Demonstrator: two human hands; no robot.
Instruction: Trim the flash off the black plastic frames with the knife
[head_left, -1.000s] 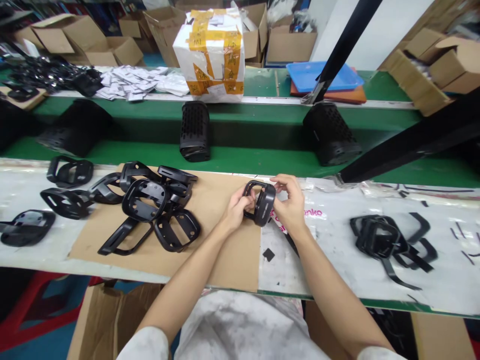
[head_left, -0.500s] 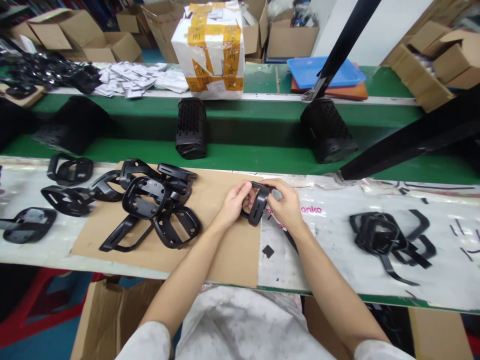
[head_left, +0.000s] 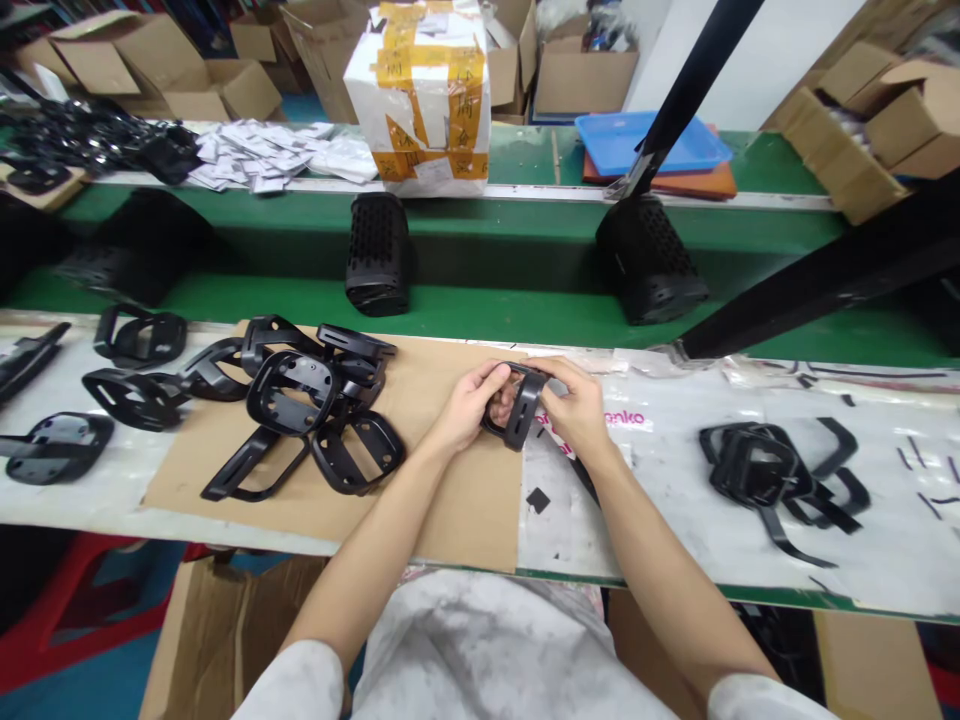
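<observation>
In the centre of the frame, the left hand (head_left: 466, 408) grips the left side of a black bracket (head_left: 526, 412) and the right hand (head_left: 576, 405) grips its right side, over the right edge of a cardboard sheet (head_left: 450, 500); a heap of similar brackets (head_left: 292, 392) lies at centre left; black strips (head_left: 780, 475) lie on the bench (head_left: 660, 510) at lower right
</observation>
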